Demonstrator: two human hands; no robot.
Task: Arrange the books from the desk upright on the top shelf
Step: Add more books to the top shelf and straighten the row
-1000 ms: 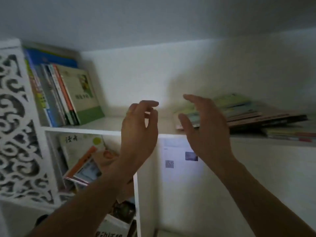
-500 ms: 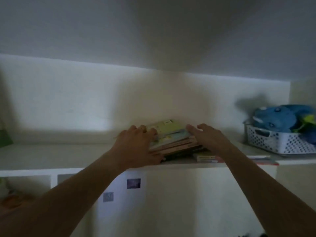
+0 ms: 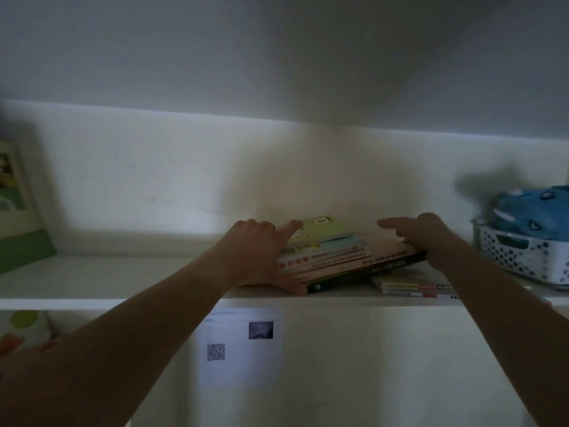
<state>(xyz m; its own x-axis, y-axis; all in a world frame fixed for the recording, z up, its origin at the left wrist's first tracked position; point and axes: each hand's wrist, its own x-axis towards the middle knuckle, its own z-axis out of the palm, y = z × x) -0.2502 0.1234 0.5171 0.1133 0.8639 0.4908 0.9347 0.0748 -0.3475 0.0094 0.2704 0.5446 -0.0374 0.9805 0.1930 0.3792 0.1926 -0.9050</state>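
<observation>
Two hands flank flat book stack (image 3: 345, 257) on top shelf (image 3: 123, 277): left hand (image 3: 261, 257) gripping left end, right hand (image 3: 431, 238) fingers straight on right end; long axis left-right.

One head-worn camera faces forward and slightly upward, close to the top shelf (image 3: 92, 291) at arm's reach.

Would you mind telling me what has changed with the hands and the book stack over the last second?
Both hands reached forward from mid-air. The left hand now grips the left end of the book stack; the right hand rests on its right end. The stack remains flat on the top shelf.
</observation>
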